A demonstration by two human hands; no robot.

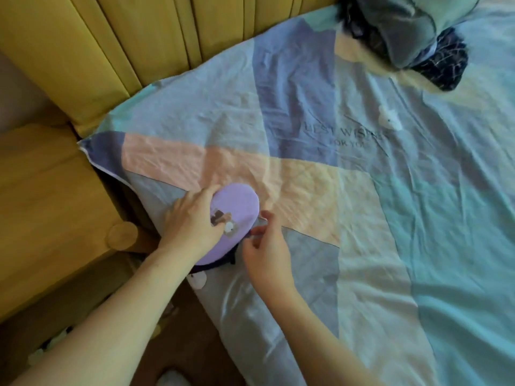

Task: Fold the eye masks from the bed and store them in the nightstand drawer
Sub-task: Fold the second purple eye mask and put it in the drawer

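A lilac mask (235, 218) lies folded on the bed (362, 218) near its corner, between the two hands. The left hand (192, 218) presses flat on the mask's left side, fingers spread. The right hand (264, 246), just beside the mask's right edge, pinches something small there, perhaps its strap. More masks (412, 34) are piled far beyond the right hand. The nightstand (55, 196) stands left of the left hand.

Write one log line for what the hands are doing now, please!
step: folding | left hand: pressing purple eye mask on bed sheet | right hand: pinching mask's edge | more masks: waiting
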